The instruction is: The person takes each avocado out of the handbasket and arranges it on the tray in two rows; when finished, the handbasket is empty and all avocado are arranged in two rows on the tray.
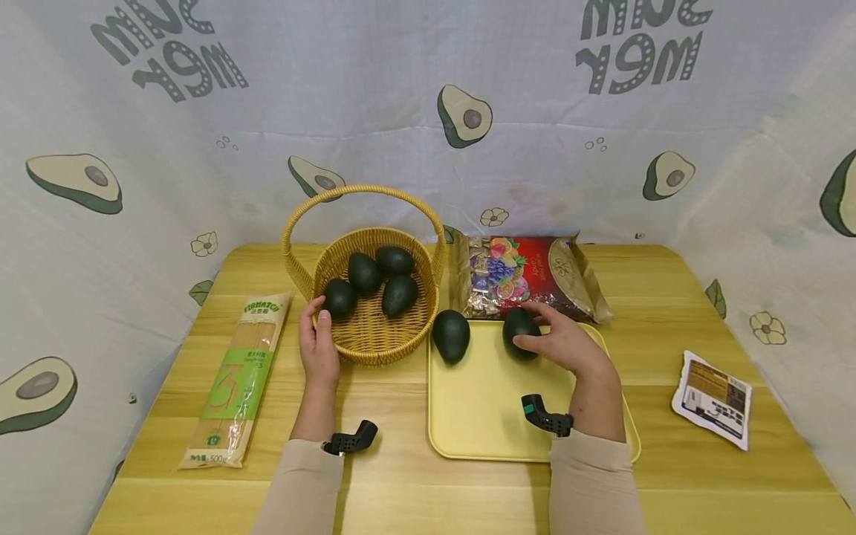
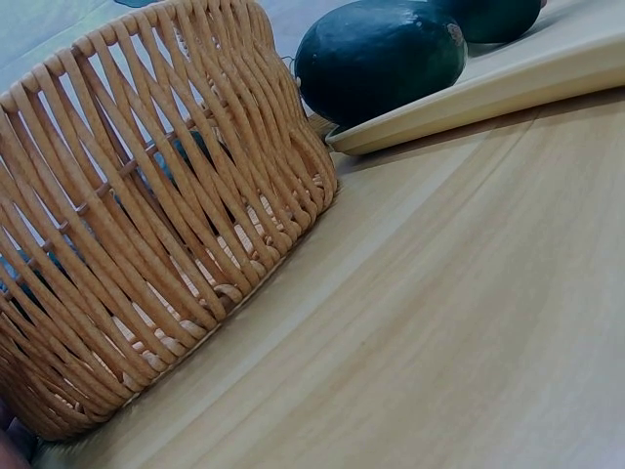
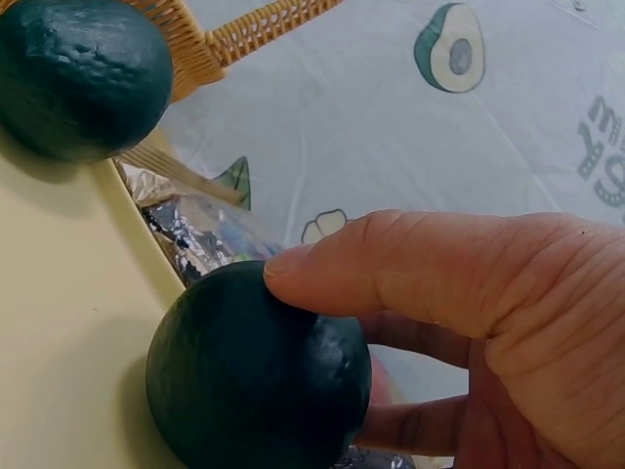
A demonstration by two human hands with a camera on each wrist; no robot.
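Note:
A wicker basket (image 1: 374, 349) with a tall arched handle holds several dark green avocados (image 1: 364, 273). At its left side my left hand (image 1: 319, 357) holds the rim with thumb and fingers; the left wrist view shows mostly the basket's woven wall (image 2: 166, 205). On the yellow tray (image 1: 481, 423), my right hand (image 1: 568, 342) grips an avocado (image 1: 520, 332), thumb on the near side and fingers round the far side. The right wrist view shows the thumb pressed on this avocado (image 3: 254, 371). Another avocado (image 1: 451, 336) lies at the tray's upper left corner.
Behind the tray lies a red and gold bag of candy (image 1: 528, 275). A spaghetti pack (image 1: 237, 379) is left of the basket, and a small white and brown packet (image 1: 713, 399) is at the right. A printed curtain (image 1: 374, 82) hangs behind the wooden table (image 1: 401, 483).

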